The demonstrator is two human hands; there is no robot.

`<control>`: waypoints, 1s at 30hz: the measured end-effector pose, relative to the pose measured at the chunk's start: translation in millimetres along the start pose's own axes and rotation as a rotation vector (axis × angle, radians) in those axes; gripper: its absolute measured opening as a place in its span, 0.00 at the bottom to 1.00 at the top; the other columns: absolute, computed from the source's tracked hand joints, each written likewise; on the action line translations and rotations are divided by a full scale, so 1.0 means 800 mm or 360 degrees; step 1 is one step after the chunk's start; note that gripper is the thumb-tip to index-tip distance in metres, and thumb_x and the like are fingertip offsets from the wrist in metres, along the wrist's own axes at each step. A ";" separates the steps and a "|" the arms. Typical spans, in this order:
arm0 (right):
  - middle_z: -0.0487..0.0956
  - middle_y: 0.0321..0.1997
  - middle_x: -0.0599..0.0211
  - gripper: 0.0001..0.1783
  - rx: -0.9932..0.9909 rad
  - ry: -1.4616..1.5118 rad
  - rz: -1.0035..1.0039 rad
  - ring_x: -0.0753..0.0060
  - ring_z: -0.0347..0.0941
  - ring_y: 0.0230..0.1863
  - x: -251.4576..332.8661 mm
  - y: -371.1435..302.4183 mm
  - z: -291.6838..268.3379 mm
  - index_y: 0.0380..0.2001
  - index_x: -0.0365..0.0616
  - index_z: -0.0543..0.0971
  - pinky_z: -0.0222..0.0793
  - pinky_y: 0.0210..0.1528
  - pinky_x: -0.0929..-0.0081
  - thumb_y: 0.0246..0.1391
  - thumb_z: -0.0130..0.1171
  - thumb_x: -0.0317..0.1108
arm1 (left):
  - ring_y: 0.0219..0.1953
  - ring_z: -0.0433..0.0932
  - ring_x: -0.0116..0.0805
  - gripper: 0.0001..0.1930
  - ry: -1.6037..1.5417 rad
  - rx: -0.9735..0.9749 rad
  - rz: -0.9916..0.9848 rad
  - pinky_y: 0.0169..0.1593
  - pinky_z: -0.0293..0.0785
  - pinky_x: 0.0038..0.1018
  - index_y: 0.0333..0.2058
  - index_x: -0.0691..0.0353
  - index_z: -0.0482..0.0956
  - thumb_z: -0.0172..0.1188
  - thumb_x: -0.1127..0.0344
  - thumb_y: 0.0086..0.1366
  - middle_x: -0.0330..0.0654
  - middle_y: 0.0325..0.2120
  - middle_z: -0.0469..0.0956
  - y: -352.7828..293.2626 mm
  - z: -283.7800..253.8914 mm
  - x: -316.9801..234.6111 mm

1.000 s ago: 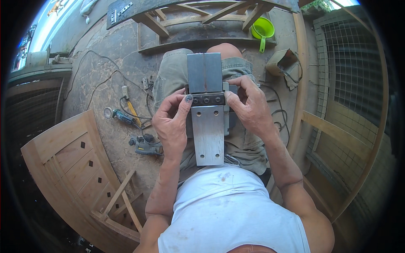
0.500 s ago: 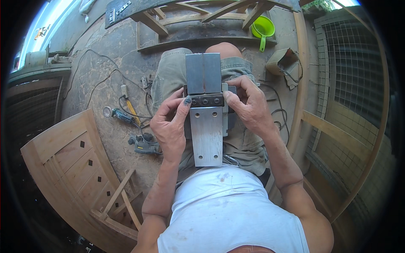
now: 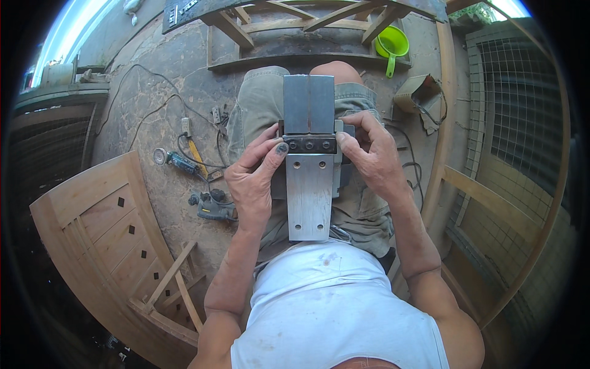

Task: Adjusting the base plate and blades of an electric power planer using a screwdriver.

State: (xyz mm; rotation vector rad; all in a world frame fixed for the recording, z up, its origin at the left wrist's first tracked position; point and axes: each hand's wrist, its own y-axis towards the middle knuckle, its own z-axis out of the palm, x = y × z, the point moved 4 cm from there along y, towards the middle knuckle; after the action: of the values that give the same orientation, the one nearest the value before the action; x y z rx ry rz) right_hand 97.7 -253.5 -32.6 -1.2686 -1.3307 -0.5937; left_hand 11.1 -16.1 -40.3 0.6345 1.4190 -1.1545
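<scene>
An electric hand planer [image 3: 310,197] lies upside down across my lap, its metal sole facing up. The dark front plate [image 3: 309,101] points away from me and the silvery rear plate, with several screw holes, points toward my waist. Between the plates sits a black cutter block [image 3: 310,144] with a row of 3 bolts. My left hand [image 3: 255,169] pinches the block's left end, its dark-stained thumb on top and its fingers at the planer's side. At the right end, my right hand [image 3: 370,150] grips the planer's side, thumb beside the block.
Left on the floor are an angle grinder [image 3: 175,161], another power tool [image 3: 212,206], a yellow strip [image 3: 196,157] and cables. A wooden panel [image 3: 104,227] leans at left. Ahead stand a wooden bench [image 3: 307,58] and a green dipper [image 3: 391,44]. A box [image 3: 419,97] and mesh frame [image 3: 516,92] are right.
The planer and both hands appear slightly farther right, along with the surroundings, as the view shifts. Both hands keep the same hold at the cutter block.
</scene>
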 end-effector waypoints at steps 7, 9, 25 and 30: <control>0.84 0.39 0.62 0.20 0.0012 -0.0069 -0.0002 0.72 0.80 0.39 0.001 0.001 -0.002 0.55 0.35 0.82 0.78 0.46 0.67 0.72 0.69 0.41 | 0.67 0.85 0.41 0.14 0.0005 -0.0002 -0.0006 0.72 0.82 0.34 0.56 0.69 0.92 0.75 0.75 0.74 0.58 0.66 0.85 0.000 0.001 -0.001; 0.84 0.38 0.62 0.20 0.0015 -0.0042 0.0022 0.72 0.79 0.39 0.003 0.000 -0.002 0.55 0.35 0.83 0.77 0.46 0.67 0.72 0.69 0.42 | 0.67 0.85 0.40 0.14 0.0042 -0.0007 -0.0007 0.72 0.82 0.35 0.56 0.69 0.92 0.75 0.75 0.74 0.58 0.66 0.85 0.001 0.000 -0.003; 0.84 0.40 0.62 0.21 0.0011 -0.0035 0.0015 0.72 0.79 0.40 0.001 -0.001 -0.001 0.56 0.34 0.82 0.78 0.47 0.66 0.73 0.68 0.42 | 0.67 0.85 0.41 0.15 0.0031 0.0034 0.0029 0.73 0.80 0.35 0.57 0.68 0.92 0.75 0.75 0.73 0.56 0.65 0.86 0.001 0.002 -0.004; 0.84 0.39 0.62 0.22 0.0017 0.0005 0.0050 0.72 0.79 0.40 0.004 -0.001 -0.002 0.56 0.34 0.83 0.77 0.46 0.67 0.73 0.68 0.43 | 0.67 0.85 0.40 0.15 0.0012 0.0043 0.0029 0.73 0.80 0.34 0.56 0.68 0.92 0.75 0.76 0.73 0.56 0.65 0.86 0.003 0.003 -0.002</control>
State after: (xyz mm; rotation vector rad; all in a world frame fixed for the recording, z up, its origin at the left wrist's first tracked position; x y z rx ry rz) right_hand 98.4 -254.1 -29.2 -1.2772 -1.3075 -0.5656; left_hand 14.2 -17.2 -39.1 0.6700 1.4038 -1.1596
